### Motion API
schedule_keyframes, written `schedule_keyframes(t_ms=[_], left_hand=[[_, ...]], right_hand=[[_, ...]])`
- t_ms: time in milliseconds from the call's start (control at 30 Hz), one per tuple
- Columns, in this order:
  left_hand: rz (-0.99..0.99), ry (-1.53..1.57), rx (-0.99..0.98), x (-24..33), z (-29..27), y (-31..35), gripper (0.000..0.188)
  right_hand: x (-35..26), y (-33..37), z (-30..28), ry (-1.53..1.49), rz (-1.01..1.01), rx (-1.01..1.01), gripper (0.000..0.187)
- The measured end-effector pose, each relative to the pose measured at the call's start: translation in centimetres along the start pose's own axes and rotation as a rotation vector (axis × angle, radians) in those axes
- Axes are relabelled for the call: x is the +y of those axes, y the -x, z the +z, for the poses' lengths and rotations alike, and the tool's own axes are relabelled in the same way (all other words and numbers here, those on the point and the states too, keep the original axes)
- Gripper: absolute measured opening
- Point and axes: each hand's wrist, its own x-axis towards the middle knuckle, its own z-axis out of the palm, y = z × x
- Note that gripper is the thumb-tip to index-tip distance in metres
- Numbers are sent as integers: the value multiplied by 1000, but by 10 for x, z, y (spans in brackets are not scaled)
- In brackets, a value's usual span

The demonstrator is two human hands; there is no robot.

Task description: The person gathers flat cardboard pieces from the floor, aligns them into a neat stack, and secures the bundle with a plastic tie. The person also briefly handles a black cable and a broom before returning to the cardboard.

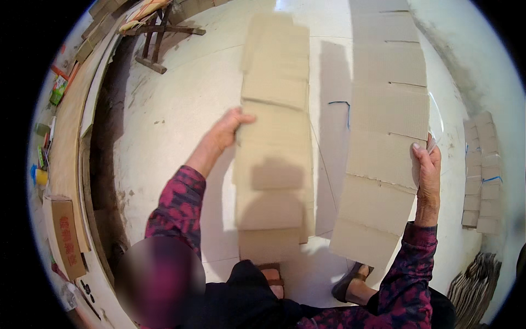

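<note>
- The person's left hand [229, 129] is closed on the left edge of a long strip of flat cardboard blanks [274, 159], thumb over the top face; the fingers underneath are hidden by the board.
- That strip runs away from the person over the pale floor [181, 98]. Its far end fades into glare, so where it ends is hard to tell.
- The right hand [427, 164] grips the right edge of a second cardboard strip [386, 126], fingers curled over the edge. A thin clear strap or tape seems to pass by the fingertips, but it is too faint to be sure.
- This second strip is cut off by the top of the view.
- Between the two strips lies a greyish sheet with a blue cord [342, 107] on it.
- Stacks of smaller cardboard pieces [482, 170] stand well apart to the right, near the wall.
- A wooden bench [68, 142] curves along the left, bent by the lens; small items on it are too blurred to identify.
- The person's sandalled feet [350, 282] are partly covered by the strips' near ends.
</note>
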Motion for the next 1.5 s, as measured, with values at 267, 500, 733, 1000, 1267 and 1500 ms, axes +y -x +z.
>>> schedule_keyframes(t_ms=[267,500,733,1000,1267,1500], left_hand=[[363,-544,706,-56,1,-2,36],[-206,113,442,-51,-35,-2,58],[-42,256,253,-73,6,-47,56],[-124,276,191,-48,66,-5,53],[-377,394,-173,-103,185,122,49],[-508,688,-398,-179,194,180,49]], right_hand=[[89,1,103,184,-71,-124,41],[176,-12,118,419,132,-27,55],[257,-34,136,10,472,-152,66],[159,-12,91,116,649,-202,73],[22,128,-58,-265,578,-287,46],[73,217,-104,406,557,-348,55]])
